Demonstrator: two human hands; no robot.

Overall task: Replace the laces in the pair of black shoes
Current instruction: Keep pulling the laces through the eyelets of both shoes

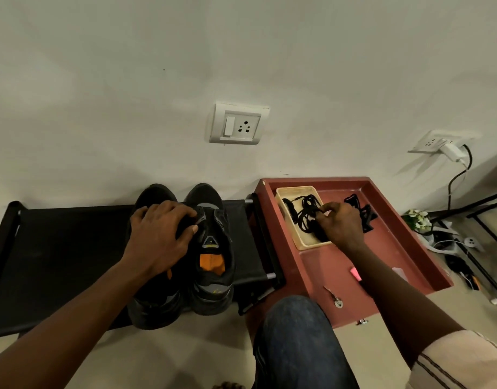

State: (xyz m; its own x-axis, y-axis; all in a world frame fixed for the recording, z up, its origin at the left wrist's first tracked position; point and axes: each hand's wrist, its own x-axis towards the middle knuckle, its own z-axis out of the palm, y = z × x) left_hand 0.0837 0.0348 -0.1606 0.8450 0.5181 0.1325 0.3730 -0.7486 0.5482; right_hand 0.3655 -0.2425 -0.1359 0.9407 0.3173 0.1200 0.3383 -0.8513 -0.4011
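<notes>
Two black shoes stand side by side on a low black rack [59, 248], toes toward the wall. My left hand [160, 234] lies over the left shoe [154, 299], gripping its upper. The right shoe [211, 248] shows an orange insole and is untouched. To the right, a small cream basket [291, 195] holds a tangle of black laces [306, 209]. My right hand [340, 223] reaches into the basket with fingertips pinched on the laces.
The basket sits in a red-brown tray [382, 248] with another black bundle [362, 209], a pink item [355, 274] and a key [335, 299]. My knee [298, 332] is in front. Wall sockets [237, 123] and cables [452, 181] lie behind and right.
</notes>
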